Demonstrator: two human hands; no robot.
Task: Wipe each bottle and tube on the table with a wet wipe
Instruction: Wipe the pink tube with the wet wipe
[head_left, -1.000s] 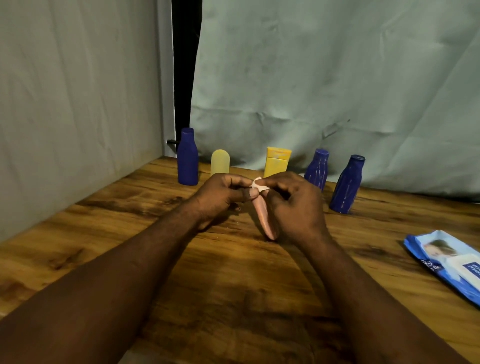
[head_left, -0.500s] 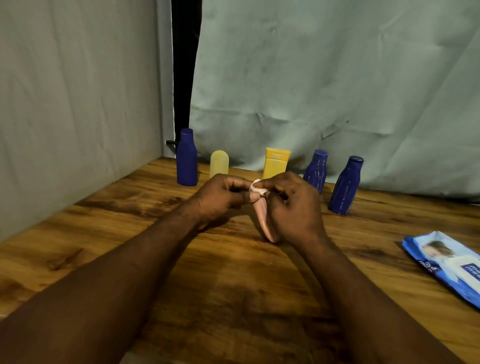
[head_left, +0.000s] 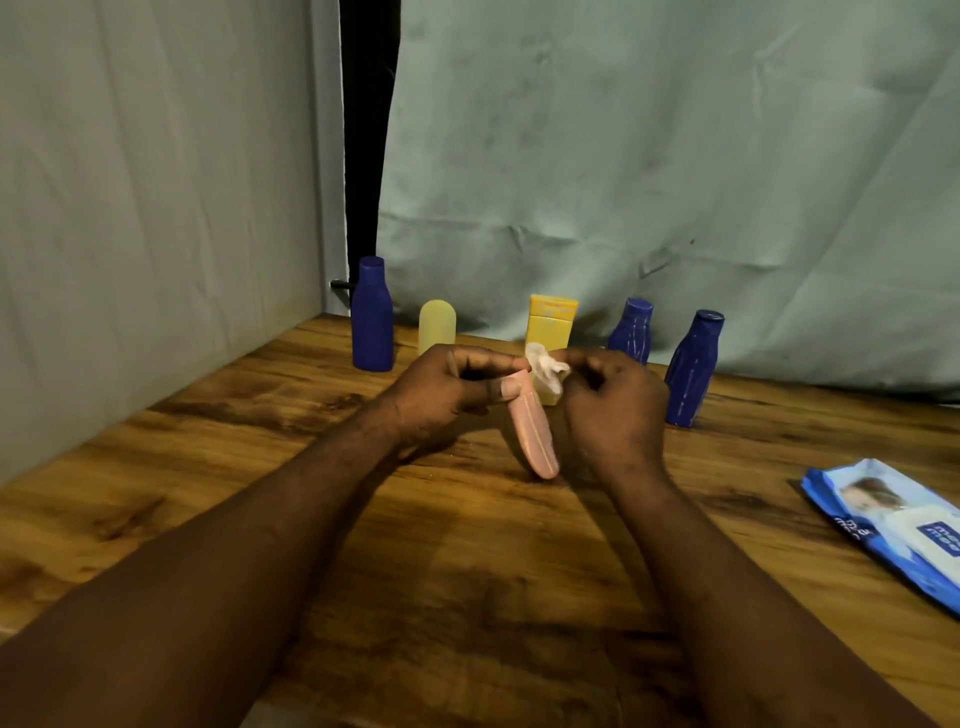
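Over the wooden table (head_left: 208, 467), a tilted pink tube (head_left: 535, 436) is being pinched near its top by the left hand (head_left: 447, 389), while a wet wipe (head_left: 545, 368) is being pinched against it by fingers of the right hand (head_left: 613, 410).

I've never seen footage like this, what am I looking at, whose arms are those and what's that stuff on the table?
No machine: a person wears a head camera, so this picture looks down at their own arms. The left hand pinches a pink tube near its top; the right hand holds a white wet wipe against that end. On the wooden table stand a left blue bottle, a pale yellow tube, a yellow tube, a middle blue bottle and a right blue bottle; a wipes pack lies at right.
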